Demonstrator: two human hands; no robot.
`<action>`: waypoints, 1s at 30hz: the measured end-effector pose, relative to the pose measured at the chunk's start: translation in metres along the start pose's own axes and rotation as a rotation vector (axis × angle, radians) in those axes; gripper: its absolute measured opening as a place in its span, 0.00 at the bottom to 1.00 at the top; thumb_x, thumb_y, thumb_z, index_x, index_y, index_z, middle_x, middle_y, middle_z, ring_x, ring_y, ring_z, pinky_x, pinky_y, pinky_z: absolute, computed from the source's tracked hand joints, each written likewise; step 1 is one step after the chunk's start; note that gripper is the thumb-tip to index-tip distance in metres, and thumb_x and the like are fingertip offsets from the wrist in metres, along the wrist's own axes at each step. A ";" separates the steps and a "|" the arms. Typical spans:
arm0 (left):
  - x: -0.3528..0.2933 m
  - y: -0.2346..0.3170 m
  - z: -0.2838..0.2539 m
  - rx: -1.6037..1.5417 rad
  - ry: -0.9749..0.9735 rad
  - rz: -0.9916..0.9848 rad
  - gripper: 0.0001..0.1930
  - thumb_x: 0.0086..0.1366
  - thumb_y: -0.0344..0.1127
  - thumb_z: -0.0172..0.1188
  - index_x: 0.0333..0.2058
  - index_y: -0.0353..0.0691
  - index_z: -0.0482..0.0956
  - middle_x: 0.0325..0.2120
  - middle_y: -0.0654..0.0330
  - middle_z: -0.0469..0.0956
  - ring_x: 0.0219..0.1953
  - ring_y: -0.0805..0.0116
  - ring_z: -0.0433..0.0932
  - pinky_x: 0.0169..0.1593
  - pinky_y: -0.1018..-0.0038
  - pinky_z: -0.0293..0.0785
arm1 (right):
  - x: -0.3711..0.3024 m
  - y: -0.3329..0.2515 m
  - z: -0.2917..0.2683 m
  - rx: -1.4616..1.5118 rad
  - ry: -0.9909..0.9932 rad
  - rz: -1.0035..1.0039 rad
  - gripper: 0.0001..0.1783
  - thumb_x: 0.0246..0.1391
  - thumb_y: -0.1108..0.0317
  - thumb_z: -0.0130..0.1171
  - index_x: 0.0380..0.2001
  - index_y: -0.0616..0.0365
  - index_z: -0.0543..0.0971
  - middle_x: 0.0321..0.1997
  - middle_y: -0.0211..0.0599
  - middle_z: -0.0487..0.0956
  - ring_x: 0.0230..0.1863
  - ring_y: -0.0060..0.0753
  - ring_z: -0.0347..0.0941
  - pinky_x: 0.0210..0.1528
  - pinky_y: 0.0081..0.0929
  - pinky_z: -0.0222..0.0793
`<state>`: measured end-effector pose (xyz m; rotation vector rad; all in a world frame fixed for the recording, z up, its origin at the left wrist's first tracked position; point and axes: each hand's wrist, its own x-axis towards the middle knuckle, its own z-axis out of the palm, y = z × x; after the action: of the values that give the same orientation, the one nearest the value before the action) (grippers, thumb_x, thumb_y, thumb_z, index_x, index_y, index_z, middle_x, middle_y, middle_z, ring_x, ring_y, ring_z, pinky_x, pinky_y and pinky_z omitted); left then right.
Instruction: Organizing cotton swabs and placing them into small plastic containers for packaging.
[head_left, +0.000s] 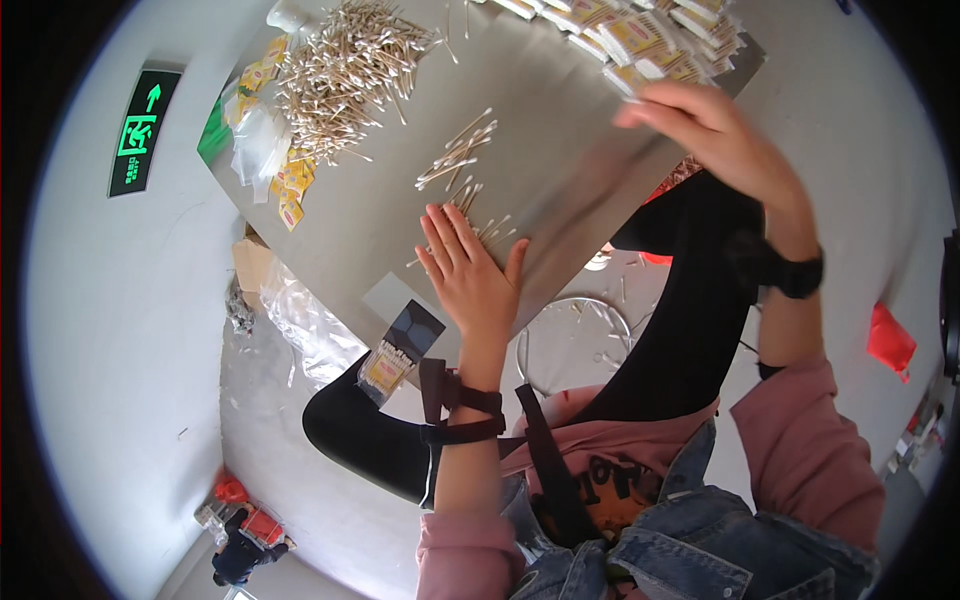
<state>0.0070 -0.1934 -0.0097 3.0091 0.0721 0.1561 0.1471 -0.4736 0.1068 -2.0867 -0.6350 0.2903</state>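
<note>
My left hand [468,268] lies flat, fingers spread, on a small loose bunch of cotton swabs [487,228] at the near edge of the grey table [560,150]. A second small group of swabs [458,155] lies just beyond it. My right hand [715,130] hovers, fingers apart, over the table's right side, close to a heap of yellow-and-white packets [650,38]; nothing shows in it. A big pile of wooden-stick swabs [345,75] sits at the far left of the table.
Empty clear bags and yellow packets [270,150] lie left of the big pile. One filled swab packet [385,368] rests on my thigh beside a dark card [415,328]. A round wire stool [575,345] stands below the table edge. A green exit sign [143,128] hangs on the wall.
</note>
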 end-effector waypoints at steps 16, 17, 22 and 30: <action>-0.021 -0.070 -0.032 -0.551 0.181 -0.261 0.19 0.65 0.24 0.60 0.55 0.37 0.77 0.49 0.53 0.79 0.53 0.55 0.77 0.55 0.62 0.71 | 0.008 -0.027 0.119 -0.167 0.041 -0.198 0.25 0.56 0.77 0.61 0.58 0.54 0.74 0.60 0.41 0.75 0.61 0.48 0.70 0.64 0.40 0.67; -0.019 -0.071 -0.034 -0.553 0.184 -0.254 0.18 0.65 0.24 0.60 0.53 0.38 0.79 0.48 0.54 0.80 0.52 0.56 0.77 0.54 0.63 0.72 | 0.021 -0.027 0.139 -0.148 0.043 -0.252 0.24 0.56 0.78 0.60 0.57 0.55 0.75 0.60 0.41 0.75 0.61 0.48 0.71 0.63 0.39 0.68; -0.012 -0.068 -0.031 -0.636 0.167 -0.279 0.18 0.64 0.22 0.60 0.53 0.34 0.78 0.50 0.52 0.78 0.54 0.53 0.75 0.57 0.62 0.70 | 0.044 -0.007 0.173 0.273 0.140 -0.048 0.18 0.65 0.75 0.53 0.57 0.58 0.75 0.58 0.37 0.77 0.60 0.37 0.73 0.63 0.32 0.68; -0.026 -0.050 -0.014 -0.852 0.337 -0.579 0.17 0.65 0.21 0.58 0.53 0.31 0.75 0.50 0.55 0.77 0.46 0.69 0.77 0.52 0.72 0.74 | 0.043 0.021 0.174 0.505 0.227 0.117 0.11 0.64 0.78 0.55 0.49 0.61 0.78 0.49 0.32 0.79 0.51 0.24 0.75 0.54 0.24 0.71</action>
<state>-0.0219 -0.1435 -0.0047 1.9932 0.6972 0.4810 0.1146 -0.3367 -0.0068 -1.6391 -0.2660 0.2447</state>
